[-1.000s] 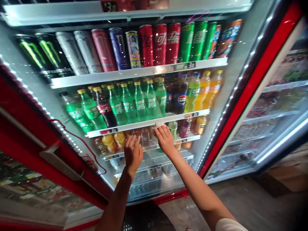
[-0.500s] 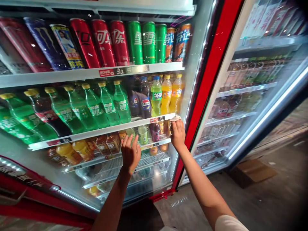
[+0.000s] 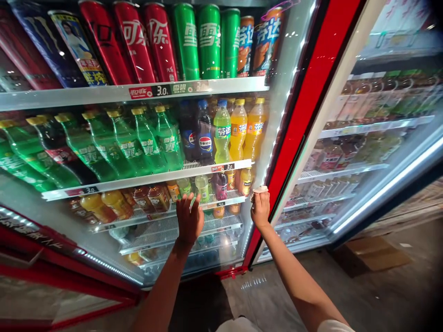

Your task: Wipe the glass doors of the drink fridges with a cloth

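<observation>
I face an open drinks cooler. My left hand is spread flat, fingers up, against the front edge of the third wire shelf, below small bottles. My right hand is closed round a small white wad, a cloth or tissue, held at the cooler's right inner wall just below the right end of the second shelf rail. Green soda bottles and orange ones stand on that shelf.
Tall cans line the top shelf. A red door frame runs down the right of the opening, with a second glass-door cooler beyond. The open red door hangs at lower left. A flat cardboard piece lies on the floor.
My right hand slid right along the second shelf rail with the white wad, then dropped off its end to the cooler's side wall. My left hand stayed on the lower shelf. My view swung right.
</observation>
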Motion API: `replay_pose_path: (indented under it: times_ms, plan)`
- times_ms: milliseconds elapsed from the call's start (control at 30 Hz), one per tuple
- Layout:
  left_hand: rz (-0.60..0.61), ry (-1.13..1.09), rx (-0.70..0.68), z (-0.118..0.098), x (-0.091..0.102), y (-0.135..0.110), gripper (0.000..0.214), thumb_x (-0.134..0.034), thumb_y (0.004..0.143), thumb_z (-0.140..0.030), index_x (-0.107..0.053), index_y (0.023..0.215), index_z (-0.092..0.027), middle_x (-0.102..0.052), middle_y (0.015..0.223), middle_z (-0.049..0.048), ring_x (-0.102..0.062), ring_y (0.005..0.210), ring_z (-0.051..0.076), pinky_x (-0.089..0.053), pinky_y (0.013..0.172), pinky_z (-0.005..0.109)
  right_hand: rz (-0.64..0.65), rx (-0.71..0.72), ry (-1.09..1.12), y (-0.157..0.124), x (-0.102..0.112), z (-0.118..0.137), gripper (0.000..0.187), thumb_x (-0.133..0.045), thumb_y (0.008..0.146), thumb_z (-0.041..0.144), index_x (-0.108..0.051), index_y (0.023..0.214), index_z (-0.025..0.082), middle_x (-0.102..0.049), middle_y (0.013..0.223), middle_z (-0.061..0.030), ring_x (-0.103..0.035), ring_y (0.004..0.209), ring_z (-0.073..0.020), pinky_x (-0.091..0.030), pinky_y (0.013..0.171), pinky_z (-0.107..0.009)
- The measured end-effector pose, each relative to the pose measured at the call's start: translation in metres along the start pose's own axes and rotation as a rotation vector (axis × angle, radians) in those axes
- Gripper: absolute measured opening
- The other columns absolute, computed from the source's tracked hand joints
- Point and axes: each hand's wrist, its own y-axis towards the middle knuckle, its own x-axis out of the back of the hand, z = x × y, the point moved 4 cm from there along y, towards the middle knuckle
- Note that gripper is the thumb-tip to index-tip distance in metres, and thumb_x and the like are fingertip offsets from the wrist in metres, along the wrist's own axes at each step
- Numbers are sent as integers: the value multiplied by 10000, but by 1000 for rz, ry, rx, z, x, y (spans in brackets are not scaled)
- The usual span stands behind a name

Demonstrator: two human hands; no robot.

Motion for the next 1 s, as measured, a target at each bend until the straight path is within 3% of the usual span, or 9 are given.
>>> replay_pose_path:
  times_ms: [100,167,300,467,833,1000]
  plan:
    - [-13,42,-12,15,8,-5,514,-586,942,-138,-571,1445,-246,-619,1374,153,-444,1475,295,-345,1230,550,6,-45,27,-14,-10,21,814,-454,755,59,-392,1565,117,-425,1589,-248,-305,1552,-374,-385,1167,-717]
    - [-23,73,-26,25,15,-8,530,-600,939,-130,-561,1457,-234,-615,1380,161,-426,1490,298,-340,1231,541,36,-2,68,-18,-19,44,784,-466,768,71,-420,1549,127,-459,1565,-237,-335,1537,-374,-396,1165,-709]
    - [-1,110,-9,55,32,-19,557,-603,942,-124,-534,1484,-227,-597,1421,175,-401,1509,304,-314,1238,543,41,106,92,-21,-38,105,762,-458,790,52,-438,1542,174,-540,1495,-204,-402,1503,-345,-436,1163,-660]
    - [8,97,33,110,62,-36,550,-589,952,-147,-532,1491,-238,-582,1444,178,-398,1512,318,-305,1241,581,15,158,94,-18,-53,187,832,-451,792,27,-338,1603,175,-556,1468,-205,-351,1538,-342,-455,1156,-643]
    - [9,168,30,238,157,-58,648,-554,952,-101,-414,1570,-236,-548,1452,178,-369,1528,311,-404,1211,548,28,200,243,-9,-99,362,906,-481,753,45,-319,1635,178,-460,1605,-174,-239,1595,-323,-346,1233,-647]
    - [44,194,54,290,199,-73,654,-540,948,-86,-405,1570,-238,-554,1466,179,-410,1505,310,-401,1209,554,64,231,288,-6,-120,438,824,-481,788,31,-417,1594,193,-533,1561,-148,-273,1587,-286,-302,1265,-613]
